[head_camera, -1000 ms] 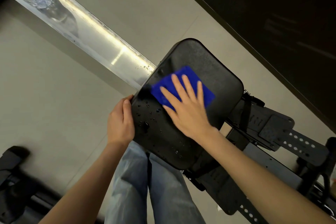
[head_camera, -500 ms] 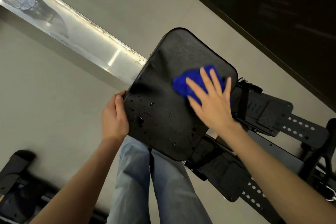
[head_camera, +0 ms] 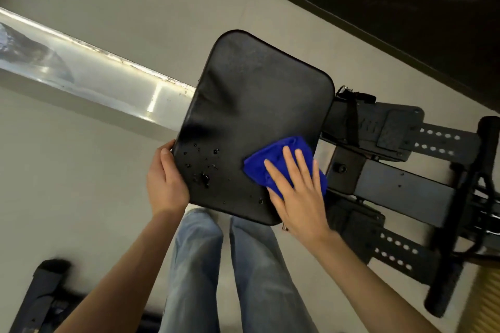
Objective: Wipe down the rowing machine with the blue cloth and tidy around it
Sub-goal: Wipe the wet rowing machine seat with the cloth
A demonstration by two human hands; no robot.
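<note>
Right hand (head_camera: 297,192): flat, fingers spread, pressing the blue cloth (head_camera: 276,159) onto the seat pad (head_camera: 251,105) at its near right corner.
Left hand (head_camera: 165,181): curled round the pad's left edge, fingertips hidden beneath.
Droplets (head_camera: 204,177): between the hands.
Rail (head_camera: 81,73): beyond the left hand, far end cut off.
Footplates (head_camera: 405,132): right of the cloth, blurred.

Looks like a gym or workout room here. A rowing machine's padded seat (head_camera: 251,127), metal rail (head_camera: 89,76) and perforated footrests (head_camera: 433,140) fill the frame over a plain grey floor (head_camera: 67,170).
</note>
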